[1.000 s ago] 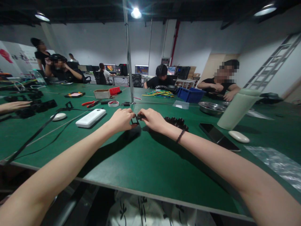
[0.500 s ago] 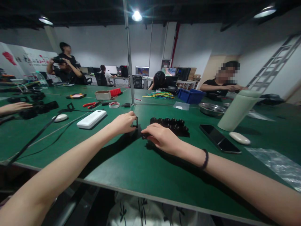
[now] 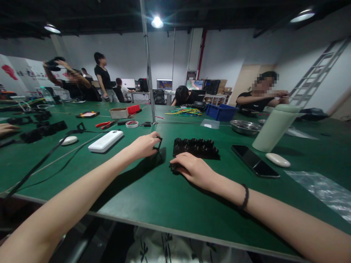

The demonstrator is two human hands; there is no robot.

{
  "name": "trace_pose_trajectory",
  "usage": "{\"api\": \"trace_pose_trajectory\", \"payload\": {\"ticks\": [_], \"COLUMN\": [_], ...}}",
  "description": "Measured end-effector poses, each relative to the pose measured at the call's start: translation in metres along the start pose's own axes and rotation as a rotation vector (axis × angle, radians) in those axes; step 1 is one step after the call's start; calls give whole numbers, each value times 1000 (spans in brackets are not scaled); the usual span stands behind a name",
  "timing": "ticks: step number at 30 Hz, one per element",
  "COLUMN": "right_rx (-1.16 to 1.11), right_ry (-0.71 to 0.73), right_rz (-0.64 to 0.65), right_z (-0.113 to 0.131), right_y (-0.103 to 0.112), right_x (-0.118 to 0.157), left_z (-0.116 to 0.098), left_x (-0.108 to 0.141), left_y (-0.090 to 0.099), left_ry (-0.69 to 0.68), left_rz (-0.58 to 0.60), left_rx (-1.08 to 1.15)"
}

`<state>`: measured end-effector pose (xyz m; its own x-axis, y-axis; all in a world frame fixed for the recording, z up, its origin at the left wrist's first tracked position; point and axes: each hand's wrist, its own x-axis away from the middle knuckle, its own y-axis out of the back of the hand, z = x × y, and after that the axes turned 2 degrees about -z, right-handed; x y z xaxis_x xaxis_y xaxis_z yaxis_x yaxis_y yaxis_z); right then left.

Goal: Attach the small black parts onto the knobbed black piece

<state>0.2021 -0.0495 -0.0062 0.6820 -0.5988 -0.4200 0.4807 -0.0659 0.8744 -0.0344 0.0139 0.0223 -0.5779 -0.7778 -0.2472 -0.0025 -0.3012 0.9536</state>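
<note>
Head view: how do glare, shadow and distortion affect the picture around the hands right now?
Head view: the lamp flares near the top; same head view: a dark shadow falls on the table beside the left hand and its frame, and the black part in the right hand shows little detail; head view again: the bottle leans, probably from wide-angle stretch.

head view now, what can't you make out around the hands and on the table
All in the head view:
Small black part: mostly covered by the right hand; grip or mere touch unclear.
Black frame: gripped side hidden by the left hand.
Blue bin: near wall hides the inside.
Co-worker's hand: cut off by the left edge.
</note>
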Motion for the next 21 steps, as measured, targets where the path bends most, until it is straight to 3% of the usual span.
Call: {"api": "trace_pose_trajectory", "payload": {"ticks": [21], "right_rx": [51], "right_ry": [16], "right_rz": [48], "right_z": [-6], "right_y": [-1], "right_x": [5], "left_z": [-6], "left_x": [-1], "left_y": [6], "left_ry": [-61], "left_rz": [-45], "left_rx": [57]}}
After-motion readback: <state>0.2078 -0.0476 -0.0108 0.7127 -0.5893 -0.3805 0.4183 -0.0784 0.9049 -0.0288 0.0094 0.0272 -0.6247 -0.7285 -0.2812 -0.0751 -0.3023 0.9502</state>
